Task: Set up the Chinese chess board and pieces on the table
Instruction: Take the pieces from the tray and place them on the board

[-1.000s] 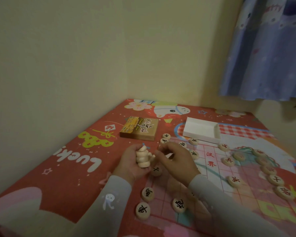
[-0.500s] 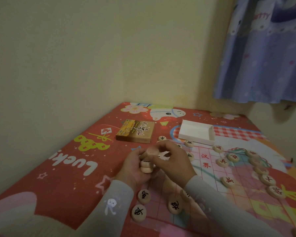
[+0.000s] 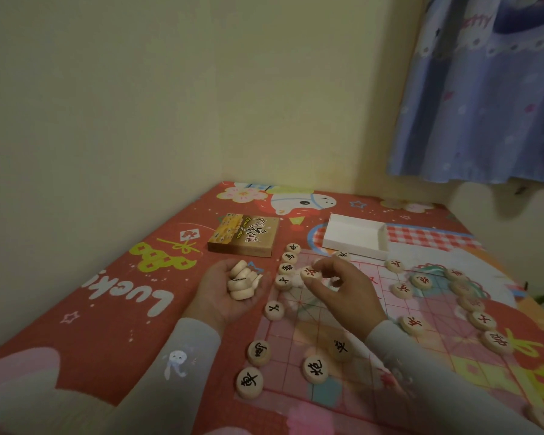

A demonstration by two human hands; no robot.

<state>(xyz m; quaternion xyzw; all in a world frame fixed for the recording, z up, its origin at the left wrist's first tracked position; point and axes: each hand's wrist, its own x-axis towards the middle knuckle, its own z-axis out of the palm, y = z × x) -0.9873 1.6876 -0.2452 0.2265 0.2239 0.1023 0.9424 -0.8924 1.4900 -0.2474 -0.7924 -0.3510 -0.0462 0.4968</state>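
Where the red cartoon-printed worktop (image 3: 85, 312) meets the wall corner, a thin chess board (image 3: 371, 312) lies flat: pale sheet, red grid lines, partly see-through over the print beneath. Blue curtain (image 3: 484, 98) hangs at upper right.

Beyond the board, a white open tray (image 3: 355, 235) and a brown-gold printed box (image 3: 245, 235), both on the worktop, well apart from each other.

Pieces: round pale wooden discs, one character each. Black-marked ones (image 3: 274, 310) sit in a line along the board's left edge, with two more inside the near corner. Red-marked ones (image 3: 481, 320) curve down the right side; a few stand further in.

Left hand (image 3: 226, 291), palm up beside the board's left edge, fingers curled around a stack of discs (image 3: 241, 281), faces mostly hidden.

Right hand (image 3: 343, 293) above the board, fingertips pinching a single red-marked disc (image 3: 311, 273) by its rim, face up, just beside the black row. Cannot tell whether it touches the board.
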